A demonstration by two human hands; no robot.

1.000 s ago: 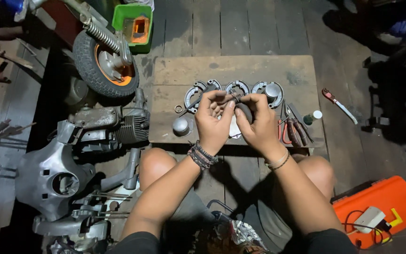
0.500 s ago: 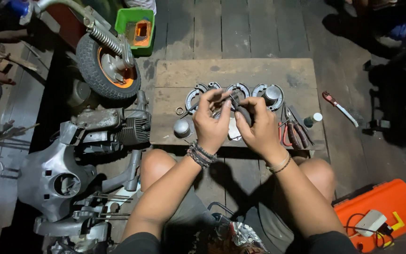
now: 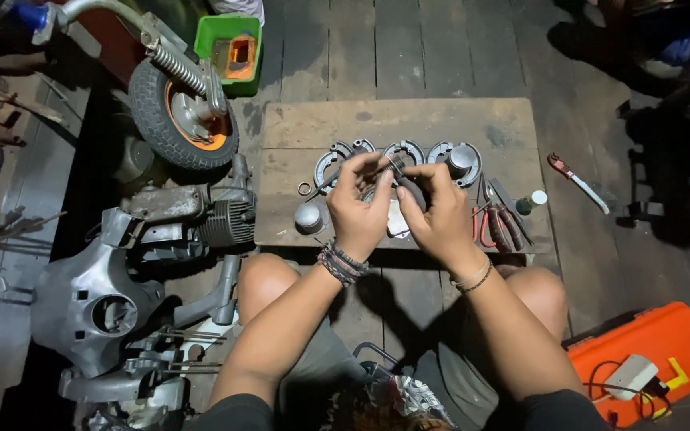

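Note:
Both my hands are raised together over a wooden board (image 3: 441, 120) on the floor. My left hand (image 3: 358, 209) pinches a thin metal tool whose tip sticks out to the left. My right hand (image 3: 437, 214) grips a small dark metal part, and the fingertips of both hands meet on it. Behind the hands lie several curved metal brake shoes (image 3: 450, 157) in a row, a small ring (image 3: 304, 188) and a rounded metal cap (image 3: 308, 217).
Red-handled pliers (image 3: 498, 223) and a small bottle (image 3: 532, 201) lie right of my hands. A red-handled tool (image 3: 578, 180) lies on the floor planks. A scooter wheel (image 3: 181, 120), engine (image 3: 201, 219) and grey body shell (image 3: 93, 299) crowd the left. An orange case (image 3: 664, 351) sits lower right.
My hands have stayed together over the board, shifting only slightly as the fingers work on the small part. Nothing was picked up or put down.

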